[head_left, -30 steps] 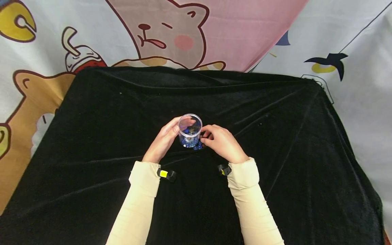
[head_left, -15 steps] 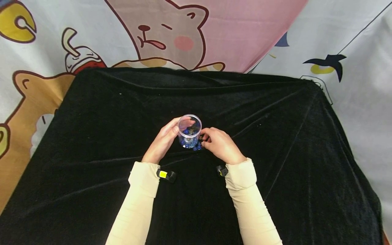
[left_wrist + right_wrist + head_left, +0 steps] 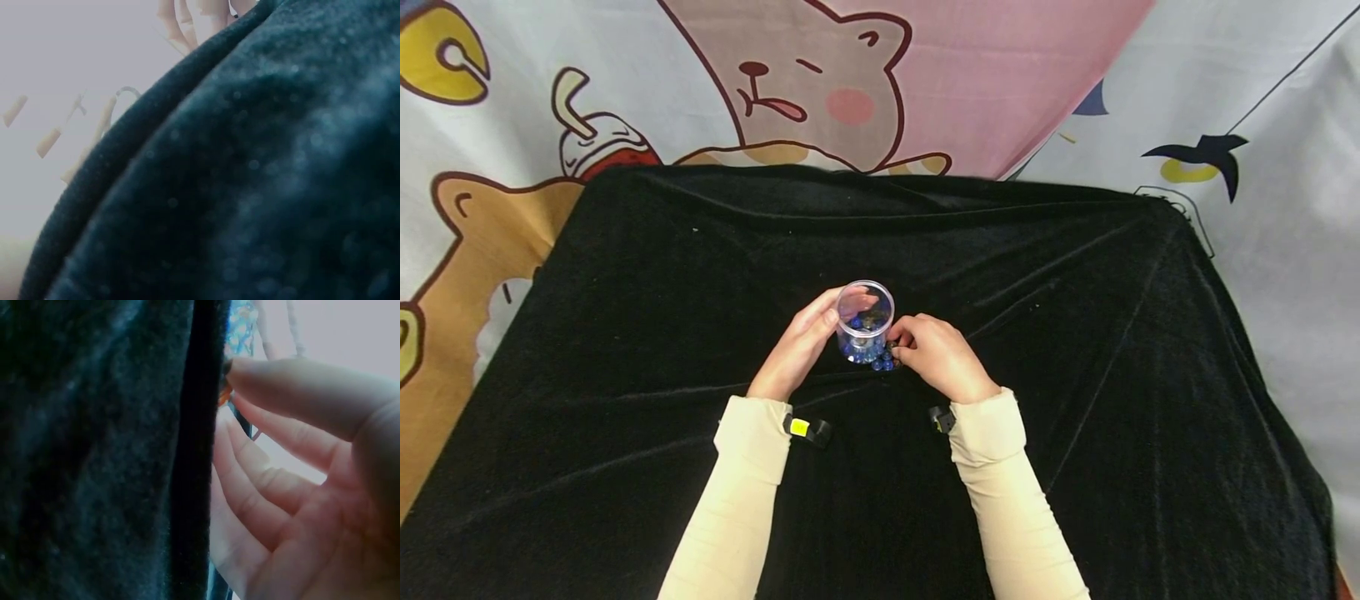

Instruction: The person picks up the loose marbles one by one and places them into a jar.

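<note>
Near the middle of the head view stands a clear plastic jar (image 3: 867, 334), with blue and darker beads low inside it. My left hand (image 3: 801, 342) holds its left side, thumb in front and fingers behind. A small cluster of loose blue beads (image 3: 880, 364) lies against the jar's lower right. My right hand (image 3: 942, 354) is at this cluster, fingers curled. In the right wrist view, an orange-brown bead (image 3: 224, 395) shows between thumb and forefinger, partly hidden by the cloth. The left wrist view catches only some fingers at the top, mostly behind dark cloth.
A wrinkled black velvet cloth (image 3: 700, 317) covers the table around the jar. Behind the table hangs a printed curtain (image 3: 970, 92) with cartoon animals. Each wrist wears a small black camera, the left one (image 3: 808, 429) with a yellow label.
My right hand has shifted slightly left, closer to the jar, and its fingers have moved among the loose beads. The left hand and jar stay nearly in place.
</note>
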The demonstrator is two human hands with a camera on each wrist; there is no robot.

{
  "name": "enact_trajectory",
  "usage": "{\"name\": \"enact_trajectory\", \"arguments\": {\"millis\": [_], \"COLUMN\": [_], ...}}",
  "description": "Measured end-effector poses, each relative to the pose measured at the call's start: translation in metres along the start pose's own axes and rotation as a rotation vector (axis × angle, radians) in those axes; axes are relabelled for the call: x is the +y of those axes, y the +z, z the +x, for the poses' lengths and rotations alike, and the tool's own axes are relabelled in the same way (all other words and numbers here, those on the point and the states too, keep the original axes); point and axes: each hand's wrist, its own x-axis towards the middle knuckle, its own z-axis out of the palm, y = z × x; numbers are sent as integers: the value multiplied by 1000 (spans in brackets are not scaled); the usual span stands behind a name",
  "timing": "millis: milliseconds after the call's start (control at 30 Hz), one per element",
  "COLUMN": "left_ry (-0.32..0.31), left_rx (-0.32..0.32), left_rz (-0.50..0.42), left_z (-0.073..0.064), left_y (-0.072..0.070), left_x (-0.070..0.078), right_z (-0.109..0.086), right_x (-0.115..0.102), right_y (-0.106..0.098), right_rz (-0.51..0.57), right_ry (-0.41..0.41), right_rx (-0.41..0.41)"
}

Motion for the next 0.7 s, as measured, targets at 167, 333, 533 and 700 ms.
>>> {"name": "enact_trajectory", "arguments": {"millis": [167, 333, 533, 700], "left_ry": [1, 19, 17, 33], "left_rx": [3, -6, -3, -21], "left_rz": [7, 1, 8, 17], "left_z": [0, 1, 1, -2], "left_y": [1, -1, 0, 4], "left_x": [1, -3, 3, 14], "right_z": [-2, -2, -3, -3], "right_x": [2, 3, 2, 2], "right_y": [-1, -2, -3, -3], "right_rz": [-37, -57, -35, -33], "right_ry": [46, 82, 114, 113], "right_rx": [14, 30, 11, -1]}}
